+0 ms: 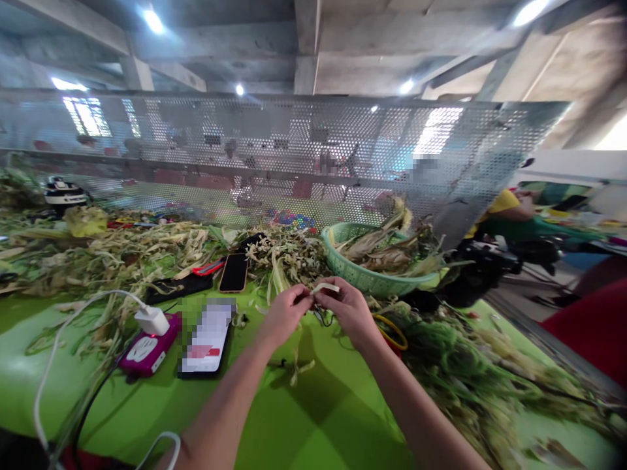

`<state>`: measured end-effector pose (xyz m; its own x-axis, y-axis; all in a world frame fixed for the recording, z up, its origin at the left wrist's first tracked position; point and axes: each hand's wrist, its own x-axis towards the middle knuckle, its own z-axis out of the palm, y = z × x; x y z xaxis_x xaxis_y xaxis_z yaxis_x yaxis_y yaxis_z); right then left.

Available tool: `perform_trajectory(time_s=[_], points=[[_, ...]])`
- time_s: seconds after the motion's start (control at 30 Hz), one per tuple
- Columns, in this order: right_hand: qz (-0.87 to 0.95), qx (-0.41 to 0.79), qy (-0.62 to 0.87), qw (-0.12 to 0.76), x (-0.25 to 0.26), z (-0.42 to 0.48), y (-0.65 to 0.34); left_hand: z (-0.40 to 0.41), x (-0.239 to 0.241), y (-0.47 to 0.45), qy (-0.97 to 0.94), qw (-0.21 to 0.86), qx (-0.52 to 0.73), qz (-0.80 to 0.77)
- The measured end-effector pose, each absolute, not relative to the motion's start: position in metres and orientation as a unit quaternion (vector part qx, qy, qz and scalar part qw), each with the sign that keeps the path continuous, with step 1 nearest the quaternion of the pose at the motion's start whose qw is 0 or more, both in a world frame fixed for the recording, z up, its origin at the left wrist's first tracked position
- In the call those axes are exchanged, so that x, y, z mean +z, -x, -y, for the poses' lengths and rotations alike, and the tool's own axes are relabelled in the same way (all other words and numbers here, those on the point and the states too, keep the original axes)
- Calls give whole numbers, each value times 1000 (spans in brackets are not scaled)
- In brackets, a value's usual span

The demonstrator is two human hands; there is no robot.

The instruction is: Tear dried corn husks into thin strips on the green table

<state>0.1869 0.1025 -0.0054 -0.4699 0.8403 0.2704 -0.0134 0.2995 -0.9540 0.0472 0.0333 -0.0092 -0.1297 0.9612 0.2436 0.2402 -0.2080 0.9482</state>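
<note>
The person's left hand (287,312) and right hand (345,307) are meeting over the green table (313,418), fingertips almost touching. Between them both hands are pinching a pale strip of husk (326,286), which is lying roughly level across the fingertips; the left thumb and forefinger are pressing together on its near end, and the right hand's fingers are curling closed over the other end. A thin dark strand is hanging just below the pinch, though what it is cannot be told.

Just beyond the grip, a heap of dried husks and leaves (289,258) is spreading across the table. Beyond and to the right of the grip, a green basket (362,277) is standing, holding more husks. Right beside the right wrist, a yellow ring (394,328) is lying on the table, and further right a mass of green fibres (470,365) is trailing off.

To the left of the grip, a phone with a lit screen (208,339) is lying flat, and further left a pink power bank (147,352) is carrying a white charger plug (153,320) with a white cable. Beyond these, a dark phone (234,271) is resting at the edge of the husks. Behind everything, a perforated metal screen (294,143) is standing upright. Far right of the grip, another person in a yellow sleeve (504,203) is sitting.
</note>
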Motion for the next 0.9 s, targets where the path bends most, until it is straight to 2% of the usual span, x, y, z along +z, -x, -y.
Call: perform_trajectory(time_s=[0.2, 0.43, 0.6, 0.9], points=[[692, 490, 316, 426, -3, -98, -184, -34, -9, -46, -535, 306, 539, -574], [589, 588, 313, 458, -7, -93, -179, -42, -20, -49, -446, 393, 631, -500], [576, 623, 300, 436, -8, -93, -179, -44, -25, -50, -423, 409, 642, -491], [588, 551, 341, 483, -2, -91, -182, -46, -30, -46, -448, 406, 619, -500]])
